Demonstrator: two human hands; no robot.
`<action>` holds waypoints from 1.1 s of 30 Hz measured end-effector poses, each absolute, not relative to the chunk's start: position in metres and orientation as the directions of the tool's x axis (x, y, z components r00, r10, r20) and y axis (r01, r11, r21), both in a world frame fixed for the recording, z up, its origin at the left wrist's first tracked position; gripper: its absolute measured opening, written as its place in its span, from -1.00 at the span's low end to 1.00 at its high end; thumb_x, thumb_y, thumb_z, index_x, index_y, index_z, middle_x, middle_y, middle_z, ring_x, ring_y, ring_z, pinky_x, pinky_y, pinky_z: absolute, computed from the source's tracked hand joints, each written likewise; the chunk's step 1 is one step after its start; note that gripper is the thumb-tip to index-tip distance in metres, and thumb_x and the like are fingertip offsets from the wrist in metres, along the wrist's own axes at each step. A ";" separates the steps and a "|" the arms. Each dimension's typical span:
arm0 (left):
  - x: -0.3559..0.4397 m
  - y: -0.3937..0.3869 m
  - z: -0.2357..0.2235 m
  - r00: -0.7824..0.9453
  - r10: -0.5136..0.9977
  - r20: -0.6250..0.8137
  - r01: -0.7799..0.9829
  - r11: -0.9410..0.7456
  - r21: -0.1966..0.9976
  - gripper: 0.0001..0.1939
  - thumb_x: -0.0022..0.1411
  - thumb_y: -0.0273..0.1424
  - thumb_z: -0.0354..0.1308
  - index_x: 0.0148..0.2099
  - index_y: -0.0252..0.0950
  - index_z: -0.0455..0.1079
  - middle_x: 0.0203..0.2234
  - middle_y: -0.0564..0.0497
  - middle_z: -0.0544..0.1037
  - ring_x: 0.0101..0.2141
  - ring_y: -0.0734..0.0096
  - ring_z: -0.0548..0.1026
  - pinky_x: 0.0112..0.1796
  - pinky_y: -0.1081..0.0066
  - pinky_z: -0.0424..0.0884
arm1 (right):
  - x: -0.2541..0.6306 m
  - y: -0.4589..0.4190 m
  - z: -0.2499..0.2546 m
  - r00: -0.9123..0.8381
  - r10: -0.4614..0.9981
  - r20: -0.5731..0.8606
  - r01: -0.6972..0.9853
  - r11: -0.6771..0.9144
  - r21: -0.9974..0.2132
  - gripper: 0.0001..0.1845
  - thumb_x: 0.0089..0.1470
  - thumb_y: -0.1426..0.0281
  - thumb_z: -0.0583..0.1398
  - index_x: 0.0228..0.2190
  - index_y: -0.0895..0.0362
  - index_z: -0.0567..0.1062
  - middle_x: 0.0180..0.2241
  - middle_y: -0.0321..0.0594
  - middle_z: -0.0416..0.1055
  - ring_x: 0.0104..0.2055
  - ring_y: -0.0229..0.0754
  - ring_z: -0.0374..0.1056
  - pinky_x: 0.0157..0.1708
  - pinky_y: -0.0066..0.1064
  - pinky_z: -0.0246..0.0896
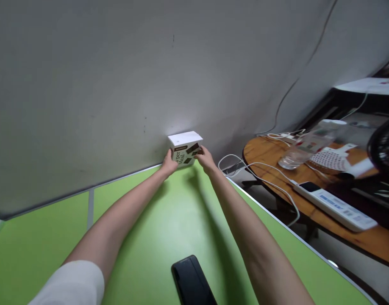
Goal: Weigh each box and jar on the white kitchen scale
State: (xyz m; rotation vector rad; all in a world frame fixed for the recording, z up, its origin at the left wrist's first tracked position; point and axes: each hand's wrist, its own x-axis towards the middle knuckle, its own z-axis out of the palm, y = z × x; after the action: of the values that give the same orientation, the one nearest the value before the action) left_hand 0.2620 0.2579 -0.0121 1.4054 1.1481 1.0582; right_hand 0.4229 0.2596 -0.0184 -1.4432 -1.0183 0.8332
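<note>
Behind a smooth lime-green tabletop (143, 262) rose a scuffed grey wall (102, 84). At the tabletop's far corner, close to that wall, we held a small white cardboard box (185, 155), printed in dark brown, between our hands: our left hand (170, 164) gripped its left side and our right hand (206, 159) its right, fingers bent around the edges. Nearer us lay a flat, glossy black phone (193, 281); to our right stood a rounded brown wooden table (255, 154) bearing a clear plastic bottle (298, 153).
</note>
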 end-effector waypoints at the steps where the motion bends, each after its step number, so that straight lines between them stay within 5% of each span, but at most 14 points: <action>1: 0.258 0.249 -0.010 0.173 0.985 0.019 0.117 -0.040 0.992 -0.12 -0.09 -0.73 0.11 0.30 -0.34 0.02 0.16 -0.25 0.35 0.16 0.09 0.30 0.15 0.11 0.21 | 0.417 0.249 -0.017 0.354 0.934 0.050 0.137 0.002 -0.991 -0.37 -0.36 0.53 0.12 -0.10 0.16 0.39 -0.19 -0.13 0.51 -0.05 0.00 0.38 -0.02 -0.15 0.28; 11: 0.097 0.032 0.021 0.174 0.985 0.019 0.169 -0.048 0.984 -0.04 -0.07 -0.77 -0.09 0.39 -0.23 -0.17 0.31 -0.08 0.12 0.27 0.18 0.12 0.24 0.07 0.07 | 0.297 0.037 0.009 -0.055 0.998 -0.038 0.190 -0.027 -0.981 -0.22 -0.23 0.40 0.15 0.13 -0.02 0.27 0.08 -0.12 0.33 0.13 0.10 0.24 0.06 0.03 0.21; 15: 0.017 -0.085 0.034 0.031 0.999 0.039 0.343 -0.048 0.938 -0.06 0.01 -0.72 -0.12 0.41 -0.17 -0.28 0.37 0.03 -0.09 0.33 0.19 -0.05 0.29 0.08 -0.16 | 0.236 -0.042 0.024 -0.255 0.967 -0.027 0.162 0.015 -0.987 -0.24 -0.05 0.31 0.16 0.21 -0.12 0.16 0.21 -0.16 0.15 0.23 0.08 0.11 0.15 0.02 0.12; 20: -0.060 -0.186 0.044 -0.178 0.983 0.050 0.416 0.029 0.909 -0.11 0.05 -0.70 -0.14 0.40 -0.14 -0.23 0.36 0.07 -0.06 0.32 0.16 -0.02 0.27 0.07 -0.15 | 0.162 -0.107 0.044 -0.485 0.875 0.007 0.112 0.070 -0.991 -0.27 0.08 0.30 0.12 0.26 -0.20 0.05 0.22 -0.19 0.09 0.23 0.04 0.11 0.17 0.01 0.13; 33: -0.106 -0.249 -0.012 -0.219 0.975 0.034 0.225 0.017 0.974 -0.14 0.04 -0.68 -0.18 0.39 -0.21 -0.18 0.36 0.02 -0.03 0.30 0.26 0.03 0.27 0.15 -0.05 | 0.106 -0.162 0.030 -0.518 0.853 -0.059 0.264 0.094 -0.960 -0.26 0.12 0.29 0.08 0.28 -0.22 -0.05 0.24 -0.16 0.05 0.27 0.01 0.04 0.21 0.05 0.05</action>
State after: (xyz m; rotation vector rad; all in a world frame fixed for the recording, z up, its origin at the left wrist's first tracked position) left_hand -0.1059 -0.2486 -0.0123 1.2692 1.5434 1.2639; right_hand 0.1060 -0.1618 0.0300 -1.0939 -1.8463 1.4413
